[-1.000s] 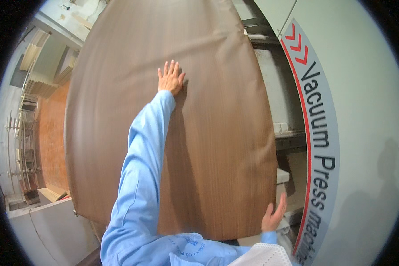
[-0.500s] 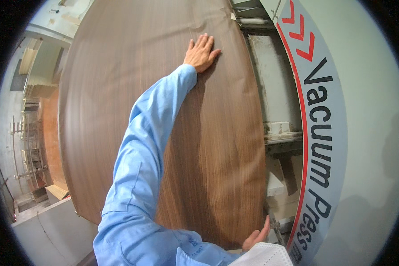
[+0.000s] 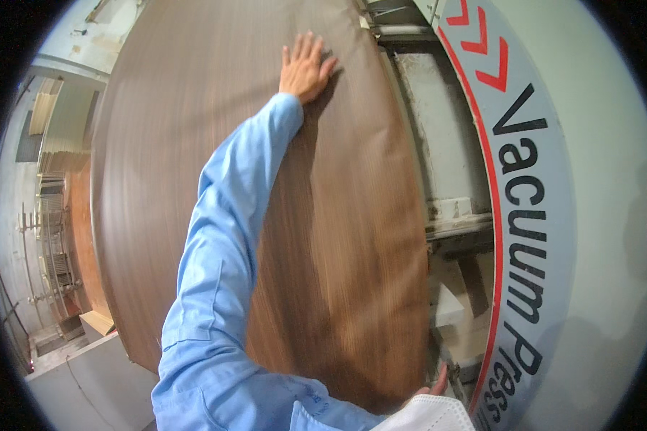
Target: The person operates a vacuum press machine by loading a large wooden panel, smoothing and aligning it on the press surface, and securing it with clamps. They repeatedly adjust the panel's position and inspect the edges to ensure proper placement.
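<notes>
A large brown wood-grain sheet (image 3: 352, 237) spreads across the middle of the head view, with slight ripples at its far end and along its right side. My left hand (image 3: 305, 68) lies palm down on its far part, fingers spread and holding nothing. The blue-sleeved left arm reaches over the sheet from below. At the sheet's near right corner, my right hand (image 3: 436, 382) shows only in part. One of its fingers is stretched out; the rest is hidden behind a white mask (image 3: 428, 413) at the lower edge.
Along the right side runs a pale machine panel (image 3: 604, 237) with a red-edged lettered band. Between it and the sheet is a recess with a grey frame bar (image 3: 460, 225) and a white block (image 3: 447, 307). Stacked boards (image 3: 70, 129) and a rack (image 3: 47, 244) stand at the left.
My left hand has slid a little farther and to the left over the sheet, fingers still spread. My right hand sits lower and shows less than before. The view has shifted slightly.
</notes>
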Available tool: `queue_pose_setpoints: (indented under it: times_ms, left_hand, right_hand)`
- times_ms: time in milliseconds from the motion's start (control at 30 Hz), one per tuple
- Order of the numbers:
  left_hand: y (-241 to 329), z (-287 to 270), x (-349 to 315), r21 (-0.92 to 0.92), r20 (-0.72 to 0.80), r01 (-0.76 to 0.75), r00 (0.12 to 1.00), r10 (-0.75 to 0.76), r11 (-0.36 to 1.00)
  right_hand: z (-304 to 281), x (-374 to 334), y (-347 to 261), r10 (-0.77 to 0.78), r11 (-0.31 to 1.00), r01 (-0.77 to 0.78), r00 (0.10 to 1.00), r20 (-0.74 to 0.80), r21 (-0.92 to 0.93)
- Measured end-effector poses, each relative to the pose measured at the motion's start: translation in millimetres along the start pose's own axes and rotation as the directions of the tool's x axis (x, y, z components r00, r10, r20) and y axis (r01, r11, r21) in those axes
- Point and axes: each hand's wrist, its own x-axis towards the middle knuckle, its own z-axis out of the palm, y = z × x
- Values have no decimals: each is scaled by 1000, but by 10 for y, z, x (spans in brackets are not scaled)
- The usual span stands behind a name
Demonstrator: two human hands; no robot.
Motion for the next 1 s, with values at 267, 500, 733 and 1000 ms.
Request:
queue_pose_setpoints:
  times_ms: [267, 500, 733, 1000]
  left_hand:
    - [740, -340, -759, 0, 266, 3, 964, -3, 1000]
    - [2122, -1568, -2183, -385, 427, -35, 879, 211, 922]
    - [2006, -2158, -2314, -278, 454, -359, 768, 452, 891]
    - [2255, -2245, -3623, -480, 397, -92, 864, 309, 873]
  right_hand:
    - [-45, -36, -35, -104, 995, 104, 995, -7, 11]
    - [-61, -125, 14, -230, 971, 233, 972, -54, 57]
    - [-161, -368, 150, -261, 963, 267, 956, -134, 29]
    - [-111, -420, -32, -425, 898, 440, 878, -219, 20]
